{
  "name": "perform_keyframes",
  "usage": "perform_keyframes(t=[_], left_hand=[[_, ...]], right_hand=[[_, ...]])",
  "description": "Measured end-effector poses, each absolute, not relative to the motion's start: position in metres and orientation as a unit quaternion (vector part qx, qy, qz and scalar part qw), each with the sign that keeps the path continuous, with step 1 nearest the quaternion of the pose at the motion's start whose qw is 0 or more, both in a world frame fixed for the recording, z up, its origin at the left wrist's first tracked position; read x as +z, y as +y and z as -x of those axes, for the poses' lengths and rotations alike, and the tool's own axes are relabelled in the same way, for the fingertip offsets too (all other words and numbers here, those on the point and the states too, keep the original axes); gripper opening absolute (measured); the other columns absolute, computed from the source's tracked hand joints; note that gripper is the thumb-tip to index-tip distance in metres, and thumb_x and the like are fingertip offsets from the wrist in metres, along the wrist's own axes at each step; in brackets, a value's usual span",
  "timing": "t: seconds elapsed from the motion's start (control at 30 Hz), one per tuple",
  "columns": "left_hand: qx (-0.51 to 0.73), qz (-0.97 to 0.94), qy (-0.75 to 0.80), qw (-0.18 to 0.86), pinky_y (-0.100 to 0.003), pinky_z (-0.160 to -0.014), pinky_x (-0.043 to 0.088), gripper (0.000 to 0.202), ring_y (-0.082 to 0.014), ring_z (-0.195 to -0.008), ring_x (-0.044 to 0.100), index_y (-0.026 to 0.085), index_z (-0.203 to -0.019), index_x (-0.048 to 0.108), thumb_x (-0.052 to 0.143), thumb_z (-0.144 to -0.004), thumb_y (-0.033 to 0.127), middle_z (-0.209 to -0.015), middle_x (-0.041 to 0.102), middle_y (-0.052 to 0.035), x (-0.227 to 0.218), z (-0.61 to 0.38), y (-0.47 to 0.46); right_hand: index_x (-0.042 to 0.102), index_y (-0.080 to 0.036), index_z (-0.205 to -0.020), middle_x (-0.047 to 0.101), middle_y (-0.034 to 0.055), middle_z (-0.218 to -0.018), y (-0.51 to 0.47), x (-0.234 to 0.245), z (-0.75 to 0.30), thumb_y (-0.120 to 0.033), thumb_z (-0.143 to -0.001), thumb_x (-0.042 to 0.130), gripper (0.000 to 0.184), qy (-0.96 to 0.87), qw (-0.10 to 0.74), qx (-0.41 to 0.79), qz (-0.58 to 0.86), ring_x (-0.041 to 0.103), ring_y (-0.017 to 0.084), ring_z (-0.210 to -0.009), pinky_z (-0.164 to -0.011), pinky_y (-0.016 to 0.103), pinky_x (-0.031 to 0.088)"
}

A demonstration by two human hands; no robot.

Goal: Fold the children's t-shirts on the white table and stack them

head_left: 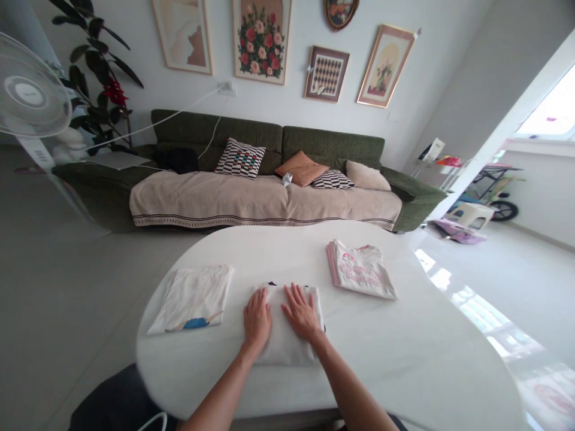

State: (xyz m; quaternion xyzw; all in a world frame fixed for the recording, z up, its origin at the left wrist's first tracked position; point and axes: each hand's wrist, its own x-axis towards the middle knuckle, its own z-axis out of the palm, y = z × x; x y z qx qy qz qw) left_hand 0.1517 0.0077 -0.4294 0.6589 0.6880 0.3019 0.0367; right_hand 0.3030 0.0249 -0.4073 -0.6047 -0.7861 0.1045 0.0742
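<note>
A folded white garment (287,350) lies flat on the white table (404,365) right in front of me, with small dark bits showing at its far edge. My left hand (257,320) rests on its left side, fingers stretched forward. On the upper right part of the same garment lies my right hand (302,314), palm down and fingers spread. To the left is another folded white garment (195,296) with a blue patch near its front edge. A folded white and pink shirt (362,269) with pink print sits to the right, apart from my hands.
Beyond the table stands a green sofa (332,140) with a beige cover (215,197) and several cushions. A white fan (31,90) and a potted plant (96,72) are at the left. A white stool (471,212) stands on the floor far right.
</note>
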Motion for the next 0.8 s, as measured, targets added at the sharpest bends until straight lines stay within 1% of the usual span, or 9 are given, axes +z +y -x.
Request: perform_keyframes(t=[0.13, 0.23, 0.33, 0.4, 0.47, 0.57, 0.67, 0.73, 0.8], left_hand=[[0.303, -0.653, 0.694, 0.020, -0.038, -0.093, 0.034, 0.041, -0.0229, -0.118, 0.039, 0.017, -0.125, 0.042, 0.033, -0.084, 0.015, -0.126, 0.046, -0.0117, -0.433, -0.150, 0.006], [0.309, -0.633, 0.709, 0.020, -0.039, -0.096, 0.031, 0.038, -0.0243, -0.118, 0.038, 0.017, -0.120, 0.047, 0.037, -0.083, 0.017, -0.125, 0.046, -0.0124, -0.431, -0.149, 0.011], [0.333, -0.580, 0.739, 0.080, -0.040, -0.097, 0.028, 0.040, -0.0270, -0.117, 0.038, 0.012, -0.119, 0.045, 0.044, -0.080, 0.024, -0.122, 0.047, -0.0166, -0.422, -0.146, 0.024], [0.343, -0.531, 0.755, 0.174, -0.039, -0.096, 0.029, 0.048, -0.0284, -0.117, 0.039, 0.008, -0.121, 0.041, 0.050, -0.076, 0.024, -0.120, 0.047, -0.0198, -0.412, -0.144, 0.034], [0.341, -0.491, 0.759, 0.259, -0.037, -0.091, 0.033, 0.052, -0.0296, -0.113, 0.043, 0.006, -0.119, 0.041, 0.055, -0.071, 0.020, -0.115, 0.050, -0.0221, -0.401, -0.141, 0.043], [0.336, -0.470, 0.748, 0.326, -0.034, -0.078, 0.040, 0.040, -0.0300, -0.096, 0.055, 0.006, -0.100, 0.054, 0.063, -0.062, 0.017, -0.094, 0.061, -0.0184, -0.389, -0.136, 0.045], [0.351, -0.470, 0.708, 0.394, -0.028, -0.065, 0.043, 0.017, -0.0246, -0.076, 0.061, 0.011, -0.074, 0.061, 0.065, -0.059, 0.017, -0.071, 0.064, -0.0083, -0.378, -0.127, 0.037], [0.380, -0.474, 0.667, 0.432, -0.025, -0.061, 0.043, 0.011, -0.0204, -0.070, 0.061, 0.012, -0.071, 0.062, 0.062, -0.063, 0.019, -0.067, 0.064, -0.0043, -0.364, -0.121, 0.029], [0.417, -0.480, 0.626, 0.452, -0.023, -0.064, 0.044, 0.018, -0.0175, -0.074, 0.060, 0.012, -0.081, 0.063, 0.058, -0.068, 0.022, -0.074, 0.066, -0.0028, -0.343, -0.115, 0.022]], right_hand=[[0.010, -0.026, -0.139, 0.003, 0.0050, -0.146, 0.037, -0.415, -0.322, -0.048, -0.088, 0.019, 0.056, -0.696, 0.073, 0.115, 0.705, 0.001, 0.024, -0.133, -0.100, 0.055, 0.012], [0.015, -0.025, -0.138, 0.007, 0.0065, -0.146, 0.046, -0.417, -0.329, -0.042, -0.087, 0.024, 0.055, -0.673, 0.100, 0.159, 0.716, 0.006, 0.026, -0.132, -0.099, 0.056, 0.015], [0.019, -0.017, -0.138, 0.022, 0.0137, -0.142, 0.055, -0.412, -0.335, -0.026, -0.083, 0.029, 0.056, -0.641, 0.141, 0.189, 0.731, 0.021, 0.026, -0.129, -0.096, 0.049, 0.026], [0.023, -0.011, -0.136, 0.034, 0.0191, -0.135, 0.061, -0.408, -0.340, -0.019, -0.077, 0.035, 0.061, -0.628, 0.159, 0.191, 0.737, 0.032, 0.027, -0.124, -0.094, 0.043, 0.032], [0.032, -0.008, -0.132, 0.048, 0.0203, -0.122, 0.065, -0.405, -0.344, -0.016, -0.069, 0.043, 0.065, -0.620, 0.180, 0.205, 0.735, 0.044, 0.027, -0.114, -0.089, 0.038, 0.037], [0.050, -0.006, -0.116, 0.063, 0.0145, -0.091, 0.062, -0.400, -0.346, -0.015, -0.059, 0.049, 0.057, -0.608, 0.211, 0.240, 0.726, 0.058, 0.025, -0.087, -0.073, 0.034, 0.044], [0.063, -0.010, -0.083, 0.060, 0.0036, -0.061, 0.055, -0.386, -0.347, -0.017, -0.053, 0.052, 0.033, -0.607, 0.250, 0.277, 0.701, 0.058, 0.020, -0.063, -0.056, 0.028, 0.042], [0.062, -0.012, -0.070, 0.054, -0.0013, -0.052, 0.051, -0.366, -0.351, -0.020, -0.052, 0.053, 0.021, -0.616, 0.286, 0.294, 0.672, 0.053, 0.016, -0.056, -0.051, 0.025, 0.039], [0.060, -0.014, -0.070, 0.052, -0.0033, -0.053, 0.049, -0.340, -0.358, -0.024, -0.054, 0.053, 0.020, -0.628, 0.329, 0.295, 0.640, 0.051, 0.014, -0.055, -0.051, 0.023, 0.038]])
